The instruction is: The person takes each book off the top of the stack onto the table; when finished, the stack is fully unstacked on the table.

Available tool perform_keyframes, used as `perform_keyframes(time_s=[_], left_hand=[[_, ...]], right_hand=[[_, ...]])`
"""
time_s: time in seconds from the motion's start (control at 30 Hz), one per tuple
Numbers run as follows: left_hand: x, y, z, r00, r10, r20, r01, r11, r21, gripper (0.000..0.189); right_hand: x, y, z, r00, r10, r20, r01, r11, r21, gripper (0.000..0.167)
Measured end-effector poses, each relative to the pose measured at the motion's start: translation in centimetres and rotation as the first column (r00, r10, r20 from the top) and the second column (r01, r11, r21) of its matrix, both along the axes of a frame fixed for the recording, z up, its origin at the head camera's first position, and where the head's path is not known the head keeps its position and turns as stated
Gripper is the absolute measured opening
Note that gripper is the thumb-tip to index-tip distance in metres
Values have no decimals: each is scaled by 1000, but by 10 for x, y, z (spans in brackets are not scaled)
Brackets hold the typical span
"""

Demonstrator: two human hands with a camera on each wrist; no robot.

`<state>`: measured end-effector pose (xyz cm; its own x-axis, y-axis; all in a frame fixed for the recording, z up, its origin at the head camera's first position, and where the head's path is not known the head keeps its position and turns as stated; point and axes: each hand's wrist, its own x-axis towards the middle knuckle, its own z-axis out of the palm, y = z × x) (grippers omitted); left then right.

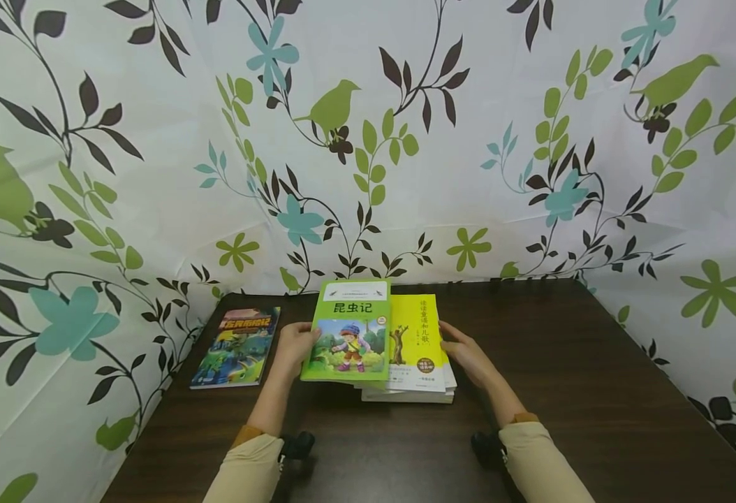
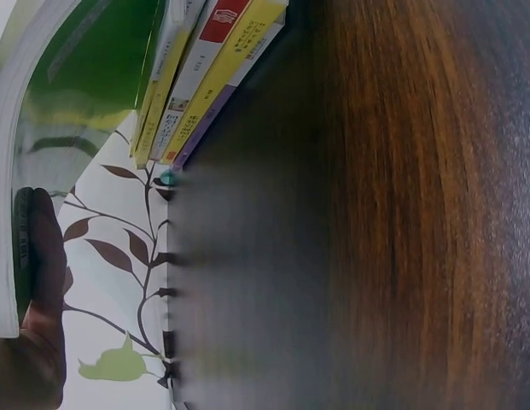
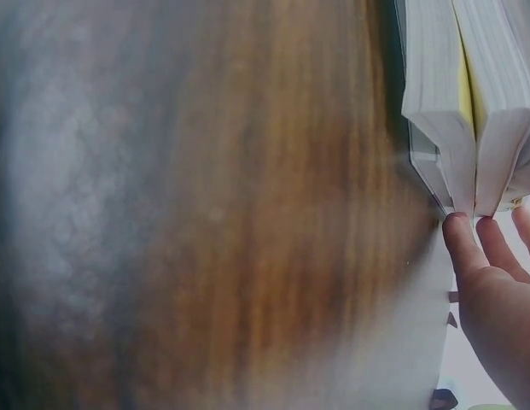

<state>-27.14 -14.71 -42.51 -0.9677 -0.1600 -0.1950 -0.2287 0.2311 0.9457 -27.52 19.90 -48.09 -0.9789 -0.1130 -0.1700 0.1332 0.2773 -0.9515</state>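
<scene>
My left hand (image 1: 294,349) grips the left edge of a green children's book (image 1: 350,307), its cover facing up with a cartoon child on it. In the left wrist view the thumb and palm (image 2: 44,282) lie along that book's edge, and it is held up off the table. The green book overlaps a yellow-and-white book (image 1: 418,342) on top of a stack (image 1: 406,397). My right hand (image 1: 470,355) is at the stack's right side. Seen from the right wrist, its extended fingertips (image 3: 459,231) touch the page edges of the books (image 3: 435,77).
A colourful blue-green book (image 1: 237,349) lies flat at the left of the dark wooden table (image 1: 563,391). Behind the table hangs a white cloth (image 1: 406,209) printed with leaves and birds. Several spines of the stacked books (image 2: 205,81) show in the left wrist view.
</scene>
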Motion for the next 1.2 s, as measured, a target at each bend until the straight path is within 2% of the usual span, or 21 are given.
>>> perform_keyframes(time_s=[0.33, 0.6, 0.9, 1.2], left_hand=[[0, -7, 1, 999, 20, 28, -20, 1000, 2, 43], [1, -16, 2, 999, 26, 23, -25, 999, -26, 45], [1, -28, -4, 999, 36, 21, -35, 998, -49, 48], [1, -40, -7, 999, 47, 19, -47, 999, -10, 50]], right_hand=[[0, 1, -2, 1000, -13, 15, 13, 1000, 5, 61], [0, -1, -2, 1000, -18, 14, 18, 1000, 10, 61], [2, -1, 0, 1000, -17, 19, 17, 1000, 15, 61], [1, -1, 0, 1000, -16, 17, 16, 1000, 19, 61]])
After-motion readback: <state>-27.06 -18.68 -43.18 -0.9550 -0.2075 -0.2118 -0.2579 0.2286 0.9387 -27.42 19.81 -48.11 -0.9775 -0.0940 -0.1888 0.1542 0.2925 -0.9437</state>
